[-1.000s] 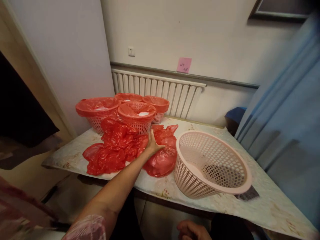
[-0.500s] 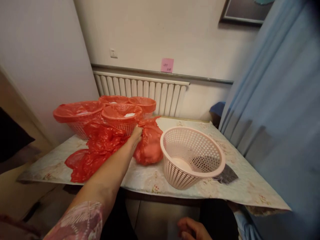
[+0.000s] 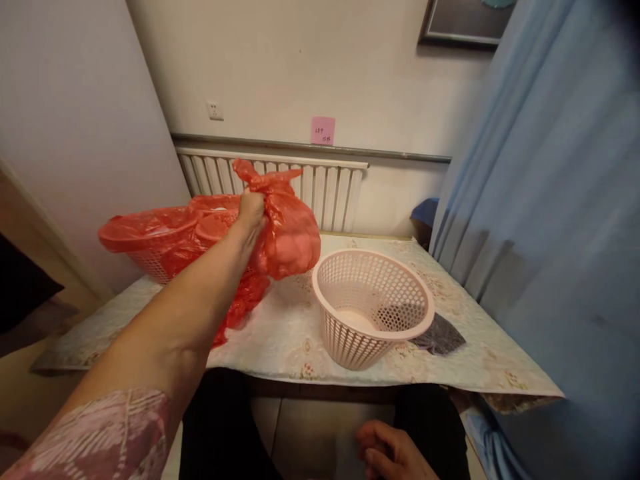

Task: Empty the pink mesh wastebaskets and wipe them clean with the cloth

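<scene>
My left hand (image 3: 251, 209) is closed around a crumpled red plastic bag (image 3: 290, 233) and holds it in the air above the table (image 3: 280, 333), in front of the radiator. Just right of the bag stands an empty pink perforated basket (image 3: 373, 303). Behind my forearm, more red bags (image 3: 240, 303) lie on the table. Several baskets lined with red bags (image 3: 145, 233) stand at the back left. My right hand (image 3: 393, 453) rests low at the bottom edge, below the table, its fingers loosely curled with nothing visible in them.
A dark flat piece (image 3: 440, 337) lies on the table right of the pink basket. A blue curtain (image 3: 550, 233) hangs along the right side. A white radiator (image 3: 330, 190) and a pink note (image 3: 323, 130) are on the back wall.
My left hand closed on one red bag from the pile and lifted it off the table. The view shifted so the table sits further left.
</scene>
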Tool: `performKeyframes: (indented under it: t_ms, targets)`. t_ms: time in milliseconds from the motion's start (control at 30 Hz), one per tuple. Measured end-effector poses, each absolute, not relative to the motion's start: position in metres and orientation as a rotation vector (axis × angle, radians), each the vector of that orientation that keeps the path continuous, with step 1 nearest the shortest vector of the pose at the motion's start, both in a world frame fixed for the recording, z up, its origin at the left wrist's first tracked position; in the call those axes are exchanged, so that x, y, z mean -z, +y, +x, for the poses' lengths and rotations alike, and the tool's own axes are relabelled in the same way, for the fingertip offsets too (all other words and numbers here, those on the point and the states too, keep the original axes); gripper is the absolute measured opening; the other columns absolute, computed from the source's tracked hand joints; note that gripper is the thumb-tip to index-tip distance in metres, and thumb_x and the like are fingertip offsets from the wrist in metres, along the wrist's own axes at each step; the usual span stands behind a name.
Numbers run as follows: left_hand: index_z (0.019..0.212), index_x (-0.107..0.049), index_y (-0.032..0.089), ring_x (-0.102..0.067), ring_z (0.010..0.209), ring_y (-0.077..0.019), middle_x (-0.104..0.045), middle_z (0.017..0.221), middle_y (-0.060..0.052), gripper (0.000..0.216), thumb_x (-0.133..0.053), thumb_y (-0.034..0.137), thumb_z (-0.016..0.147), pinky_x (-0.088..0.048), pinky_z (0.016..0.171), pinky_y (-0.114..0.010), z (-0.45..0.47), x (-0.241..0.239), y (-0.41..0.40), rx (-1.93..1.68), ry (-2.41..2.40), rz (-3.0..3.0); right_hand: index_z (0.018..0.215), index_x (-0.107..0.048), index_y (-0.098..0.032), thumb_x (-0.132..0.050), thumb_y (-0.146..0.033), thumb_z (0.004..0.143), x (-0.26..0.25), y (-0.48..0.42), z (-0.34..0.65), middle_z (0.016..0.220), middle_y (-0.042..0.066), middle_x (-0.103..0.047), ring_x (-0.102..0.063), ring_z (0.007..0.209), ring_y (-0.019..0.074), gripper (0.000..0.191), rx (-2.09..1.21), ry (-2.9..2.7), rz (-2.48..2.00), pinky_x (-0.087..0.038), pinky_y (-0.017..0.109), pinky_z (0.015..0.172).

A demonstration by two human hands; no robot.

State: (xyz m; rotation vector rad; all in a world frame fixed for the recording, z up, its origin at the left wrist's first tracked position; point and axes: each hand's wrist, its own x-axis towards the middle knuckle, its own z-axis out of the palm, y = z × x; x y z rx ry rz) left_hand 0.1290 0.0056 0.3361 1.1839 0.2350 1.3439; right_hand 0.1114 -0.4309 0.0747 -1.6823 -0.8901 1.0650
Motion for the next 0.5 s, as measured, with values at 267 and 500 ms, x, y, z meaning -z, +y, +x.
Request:
performKeyframes:
  t_ms: [267, 500]
  targets:
    - [0.071, -0.05, 0.017, -0.056, 0.054, -0.007, -0.046, 0.06, 0.006, 0.027, -0.037, -0.007, 0.073, -0.051, 0.061, -0.025, 0.13, -0.41, -0.065, -1.344, -0.064, 1.207, 0.114, -0.064, -0.02, -0.054, -0.041, 0.089, -0.167, -0.423, 0.147, 0.104, 0.009, -0.068, -0.064, 0.097, 0.0216, 0.034, -0.453, -1.076, -1.786, -0.049, 0.037, 0.092]
    - [0.066, -0.054, 0.022, -0.059, 0.06, -0.0136, -0.055, 0.06, 0.004, 0.019, -0.052, 0.004, 0.064, -0.051, 0.059, -0.028, 0.163, -0.397, -0.126, -1.262, -0.124, 1.072, 0.147, -0.029, -0.037, -0.062, -0.032, 0.086, -0.222, -0.393, 0.192, 0.158, 0.005, -0.022, -0.039, 0.135, 0.0276, 0.07, 0.294, -1.261, -1.629, -0.05, 0.047, 0.099]
